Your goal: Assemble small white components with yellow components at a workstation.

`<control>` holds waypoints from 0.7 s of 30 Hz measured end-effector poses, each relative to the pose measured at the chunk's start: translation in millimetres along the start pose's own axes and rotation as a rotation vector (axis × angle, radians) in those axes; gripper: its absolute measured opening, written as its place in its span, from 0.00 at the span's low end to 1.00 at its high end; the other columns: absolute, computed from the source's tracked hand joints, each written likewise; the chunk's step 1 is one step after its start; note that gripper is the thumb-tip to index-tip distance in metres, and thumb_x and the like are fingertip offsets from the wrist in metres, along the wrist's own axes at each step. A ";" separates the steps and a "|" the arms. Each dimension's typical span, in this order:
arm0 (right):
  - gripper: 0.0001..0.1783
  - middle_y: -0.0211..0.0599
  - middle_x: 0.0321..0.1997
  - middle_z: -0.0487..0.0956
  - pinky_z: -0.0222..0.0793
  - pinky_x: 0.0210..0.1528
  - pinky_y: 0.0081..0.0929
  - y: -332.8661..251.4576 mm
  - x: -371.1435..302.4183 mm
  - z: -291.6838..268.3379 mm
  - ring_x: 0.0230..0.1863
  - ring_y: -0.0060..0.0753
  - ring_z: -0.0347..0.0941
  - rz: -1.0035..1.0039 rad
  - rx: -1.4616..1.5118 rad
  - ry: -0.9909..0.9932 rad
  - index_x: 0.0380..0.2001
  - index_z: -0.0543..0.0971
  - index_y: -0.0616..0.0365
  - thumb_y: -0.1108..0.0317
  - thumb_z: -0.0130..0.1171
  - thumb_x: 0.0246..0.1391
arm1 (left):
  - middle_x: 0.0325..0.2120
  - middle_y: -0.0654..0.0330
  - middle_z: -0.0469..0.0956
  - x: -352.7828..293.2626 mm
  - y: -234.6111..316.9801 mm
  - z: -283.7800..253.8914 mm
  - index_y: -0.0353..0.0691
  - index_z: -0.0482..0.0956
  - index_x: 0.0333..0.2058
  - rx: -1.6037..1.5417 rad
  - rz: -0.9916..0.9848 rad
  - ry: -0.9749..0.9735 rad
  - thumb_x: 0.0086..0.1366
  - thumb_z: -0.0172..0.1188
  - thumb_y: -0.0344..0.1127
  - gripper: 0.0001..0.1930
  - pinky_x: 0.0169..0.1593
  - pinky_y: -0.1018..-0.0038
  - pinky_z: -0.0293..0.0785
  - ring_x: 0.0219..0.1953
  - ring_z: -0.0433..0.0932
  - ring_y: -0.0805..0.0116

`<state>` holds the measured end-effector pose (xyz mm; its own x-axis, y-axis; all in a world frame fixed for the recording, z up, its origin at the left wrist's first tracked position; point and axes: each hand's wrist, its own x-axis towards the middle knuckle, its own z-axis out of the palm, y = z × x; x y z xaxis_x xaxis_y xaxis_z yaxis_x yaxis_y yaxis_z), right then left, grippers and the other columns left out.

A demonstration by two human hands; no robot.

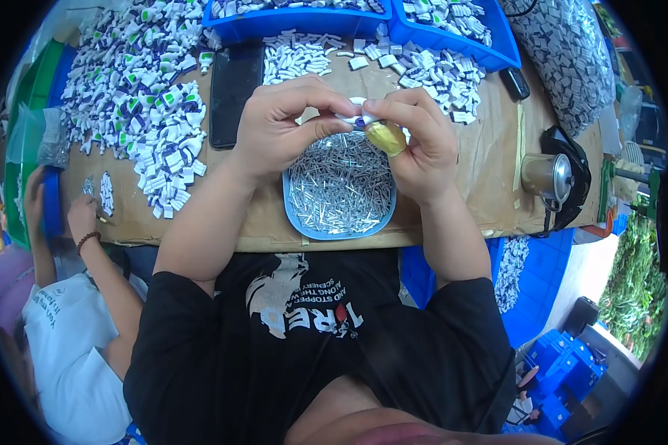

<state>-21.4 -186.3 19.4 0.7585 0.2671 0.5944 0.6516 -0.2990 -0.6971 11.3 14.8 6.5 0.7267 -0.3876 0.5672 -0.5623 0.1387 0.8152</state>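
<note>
Above a light-blue square tray [287,194] heaped with thin silvery metal pins [340,185], my two hands meet at a small white-and-purple plastic piece [358,120]. The thumb and forefinger of my left hand [286,126] pinch its left side. My right hand [421,141] grips its other side between thumb and forefinger. A shiny yellow patch or wrap [386,138] shows at the right fingers; whether it is worn or held I cannot tell. Fingertips cover much of the piece, so its exact kind is hidden.
A large pile of white, purple and green plastic pieces [141,81] spreads at left, beside a dark flat tablet-like slab [236,96]. Blue bins [297,22] line the back. A metal lidded cup [548,178] stands right. Another person's hand [83,216] works at far left.
</note>
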 end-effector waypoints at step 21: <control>0.20 0.39 0.27 0.73 0.67 0.26 0.34 -3.3 -5.9 14.2 0.25 0.43 0.72 -0.065 -0.527 -0.140 0.36 0.72 0.62 0.69 0.66 0.37 | 0.31 0.61 0.79 -3.4 21.3 18.3 0.32 0.77 0.37 -0.713 -0.839 0.160 0.58 0.64 0.29 0.10 0.37 0.82 0.75 0.32 0.78 0.77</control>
<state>-28.2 -173.9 12.5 0.7317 0.4086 0.5456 0.6403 -0.6866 -0.3445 -10.3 2.4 19.9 0.8417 -0.4888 -0.2294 0.4497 0.3995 0.7988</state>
